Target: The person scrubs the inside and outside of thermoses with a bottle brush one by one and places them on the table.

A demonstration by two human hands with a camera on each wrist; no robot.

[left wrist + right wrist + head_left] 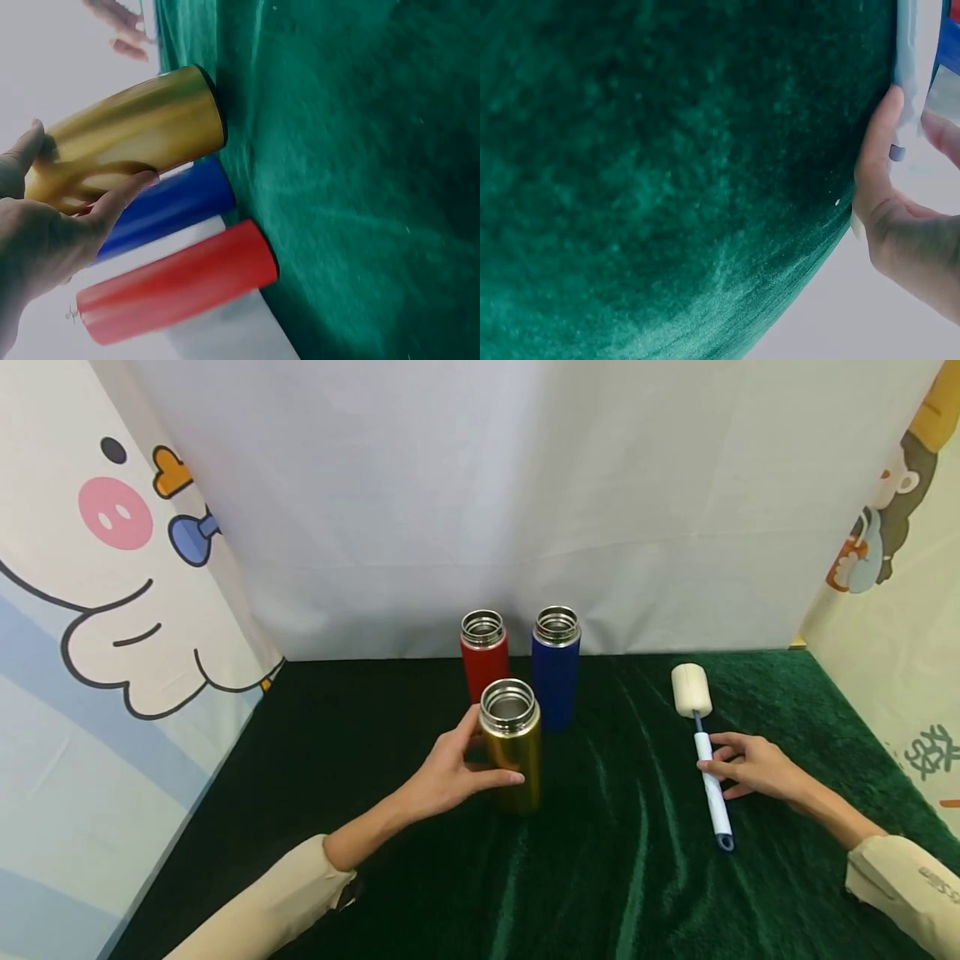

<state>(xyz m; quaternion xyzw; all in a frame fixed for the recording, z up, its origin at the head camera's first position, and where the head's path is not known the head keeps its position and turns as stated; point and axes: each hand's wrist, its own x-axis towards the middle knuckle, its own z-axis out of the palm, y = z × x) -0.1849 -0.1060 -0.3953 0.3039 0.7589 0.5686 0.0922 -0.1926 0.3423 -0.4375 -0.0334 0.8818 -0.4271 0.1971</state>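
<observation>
A gold bottle point(512, 768) with an open steel mouth stands upright in the middle of the head view. My left hand point(450, 768) grips it from the left, thumb across the front and fingers round the far side. In the left wrist view the gold bottle's base point(214, 105) is right at the green cloth. Further right lies a bottle brush point(712, 777) with a white sponge head and a white handle. My right hand point(753, 767) pinches its handle from the right between thumb and fingers. The right wrist view shows the handle point(917, 60) between these fingers.
Behind the gold bottle stand a red bottle point(483, 660) and a blue bottle point(556, 685), both without lids. Dark green velvet cloth point(600, 877) covers the table. A white curtain point(480, 485) hangs along the back edge, with printed cartoon sheets at both sides.
</observation>
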